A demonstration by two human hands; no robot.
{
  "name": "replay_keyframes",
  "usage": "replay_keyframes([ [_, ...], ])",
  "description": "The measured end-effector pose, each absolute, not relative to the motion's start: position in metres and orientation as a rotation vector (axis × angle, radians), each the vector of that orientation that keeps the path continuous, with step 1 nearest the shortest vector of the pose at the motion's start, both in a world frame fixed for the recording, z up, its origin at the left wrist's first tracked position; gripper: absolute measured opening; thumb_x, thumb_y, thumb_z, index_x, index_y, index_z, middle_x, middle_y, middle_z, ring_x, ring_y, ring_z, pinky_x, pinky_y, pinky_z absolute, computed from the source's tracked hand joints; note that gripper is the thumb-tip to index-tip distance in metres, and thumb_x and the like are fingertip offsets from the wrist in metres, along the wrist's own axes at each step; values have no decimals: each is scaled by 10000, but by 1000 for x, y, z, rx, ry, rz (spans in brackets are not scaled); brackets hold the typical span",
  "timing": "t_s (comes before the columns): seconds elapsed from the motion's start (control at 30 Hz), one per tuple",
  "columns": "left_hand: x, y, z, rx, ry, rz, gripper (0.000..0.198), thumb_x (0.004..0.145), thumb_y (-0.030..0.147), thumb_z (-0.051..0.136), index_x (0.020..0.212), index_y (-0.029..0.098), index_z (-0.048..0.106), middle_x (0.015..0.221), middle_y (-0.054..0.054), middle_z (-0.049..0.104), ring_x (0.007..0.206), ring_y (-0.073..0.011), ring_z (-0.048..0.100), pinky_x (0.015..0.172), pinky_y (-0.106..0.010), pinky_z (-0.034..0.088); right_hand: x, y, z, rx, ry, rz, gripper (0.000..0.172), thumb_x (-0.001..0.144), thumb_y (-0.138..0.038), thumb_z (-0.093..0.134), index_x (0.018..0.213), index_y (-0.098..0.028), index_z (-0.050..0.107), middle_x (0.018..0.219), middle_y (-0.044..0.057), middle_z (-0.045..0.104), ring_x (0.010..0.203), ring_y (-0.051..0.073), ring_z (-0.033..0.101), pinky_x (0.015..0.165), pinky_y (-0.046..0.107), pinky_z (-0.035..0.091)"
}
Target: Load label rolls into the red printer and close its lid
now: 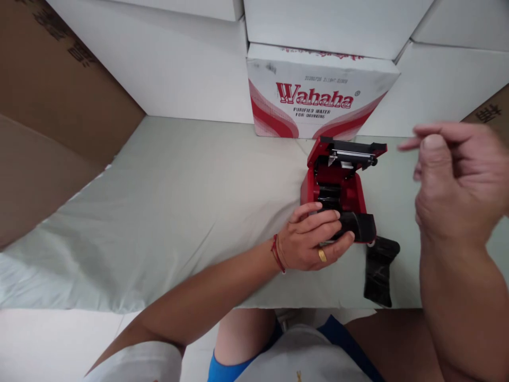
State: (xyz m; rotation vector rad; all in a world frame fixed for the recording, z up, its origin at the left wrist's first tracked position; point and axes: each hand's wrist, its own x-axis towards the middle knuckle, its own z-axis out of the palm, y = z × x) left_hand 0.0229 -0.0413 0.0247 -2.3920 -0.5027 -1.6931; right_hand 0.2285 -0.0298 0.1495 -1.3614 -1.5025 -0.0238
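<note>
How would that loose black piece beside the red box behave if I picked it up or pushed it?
The black piece looks fairly stiff, judging by its defined, curved edges. Its shiny surface may feel slippery. Lying low on the cloth, it probably won't roll.

Two hands: one left hand (314,236), one right hand (457,175). One ring (322,255). One red box (352,195); one loose black piece (379,273), near right. Far: one printed carton (318,98), five white boxes (338,24). Brown cartons (51,69): one right, at least one left. One cloth (131,212).
</note>
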Motion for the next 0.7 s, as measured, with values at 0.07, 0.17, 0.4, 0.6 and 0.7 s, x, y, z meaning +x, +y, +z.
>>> replay_keyframes([
  [0.07,24,-44,26,-2403,-477,-1679,148,977,198,696,1099,257,758,1009,23,838,1156,-138,777,1317,-354,441,237,-15,139,-1317,-1541,14,395,1107,-473,639,1427,-267,742,1318,127,819,1165,257,777,938,426,620],
  [0.17,24,-47,27,-2419,-474,-1652,137,983,195,707,1092,260,758,1035,31,844,1168,-136,776,1325,-359,440,245,-4,122,-1359,-1650,209,446,1115,-503,620,1492,-276,696,1450,116,772,1323,262,735,1142,492,579],
  [0.4,28,-47,27,-2315,-537,-1678,128,970,204,729,1012,321,761,982,54,818,1128,-124,773,1274,-345,509,251,-68,103,-1307,-1819,156,288,1125,-288,604,1327,-307,808,1344,34,829,1312,229,755,1205,467,558],
  [0.6,26,-44,23,-2384,-501,-1663,142,958,231,704,1068,298,764,1069,10,788,1226,-154,734,1340,-385,437,263,-90,70,-1172,-1984,125,419,1047,-111,656,1407,-289,776,1397,68,812,1371,250,736,1223,482,562],
  [0.7,22,-40,19,-2471,-509,-1719,261,992,313,665,1240,266,734,1118,-45,780,1281,-214,728,1328,-461,442,260,-88,62,-1132,-1944,114,413,1036,-75,646,1377,-260,787,1361,87,826,1363,241,741,1188,458,588],
])
